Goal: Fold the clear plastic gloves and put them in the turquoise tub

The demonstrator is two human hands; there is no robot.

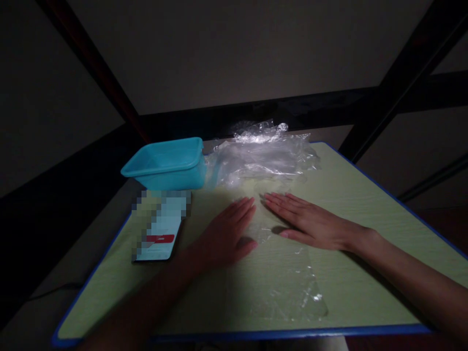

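Note:
A clear plastic bag (pixel 281 282) lies flat on the table between my arms, its near end close to the front edge. My left hand (pixel 230 231) rests on the bag's upper left part, fingers stretched forward and thumb apart. Opposite it, my right hand (pixel 303 219) lies flat with its fingers pointing left, at the bag's upper right side. Neither hand grips anything. Just beyond the fingertips is a crumpled heap of clear plastic bags (pixel 263 156).
A turquoise plastic basin (pixel 171 170) stands at the back left of the pale green table (pixel 365 273), which has a blue rim. In front of the basin lies a phone (pixel 164 226) with its screen lit, partly pixelated. Dark bars and a wall rise behind.

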